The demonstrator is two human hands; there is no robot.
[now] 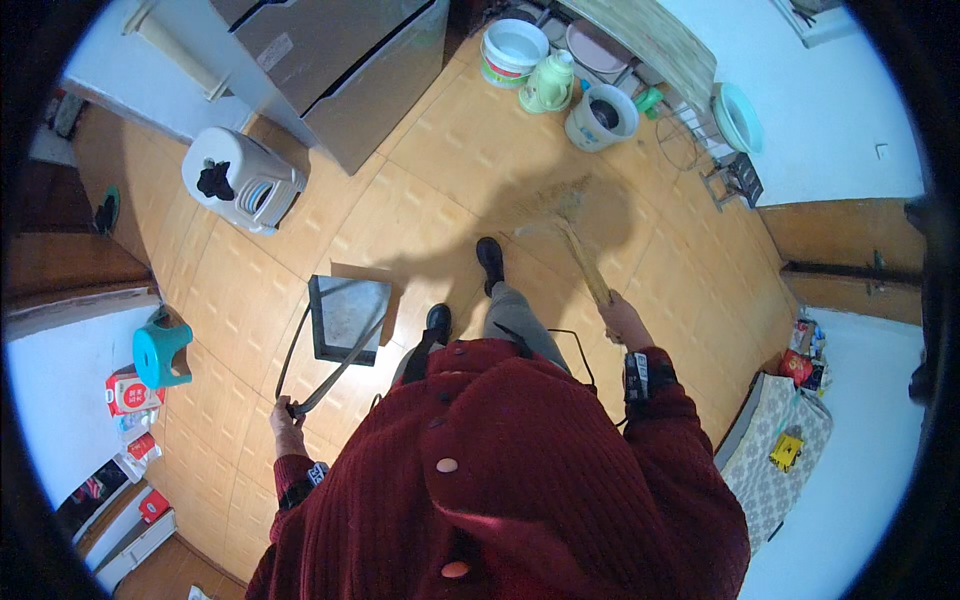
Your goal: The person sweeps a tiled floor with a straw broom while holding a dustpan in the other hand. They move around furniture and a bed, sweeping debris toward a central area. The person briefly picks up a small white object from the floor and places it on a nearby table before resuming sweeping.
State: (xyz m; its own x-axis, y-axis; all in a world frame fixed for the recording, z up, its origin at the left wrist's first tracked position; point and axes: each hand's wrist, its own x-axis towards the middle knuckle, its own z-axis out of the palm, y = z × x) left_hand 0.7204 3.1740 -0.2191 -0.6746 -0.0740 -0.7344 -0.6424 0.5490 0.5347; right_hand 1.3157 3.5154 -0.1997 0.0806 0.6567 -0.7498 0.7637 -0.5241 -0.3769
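My right hand [624,322] is closed round the handle of a straw broom [585,258], held out ahead and to the right. The broom's bristles point away from me, down at the floor, partly lost in shadow. On the left, my left hand [288,415] grips the dark looped handle of a dustpan [352,308]. This dustpan is square, with a grey inside and a dark rim, and hangs low at or just above the floor, left of my feet. I cannot tell whether it touches the floor.
Tan tiled flooring [420,200] surrounds my black shoes. A white stool [225,165] and brown drawers [340,70] stand ahead left; a teal stool [160,352] is at the left. Buckets [602,118] and a green jug [548,82] line the far right wall. A patterned covered surface [775,450] lies right.
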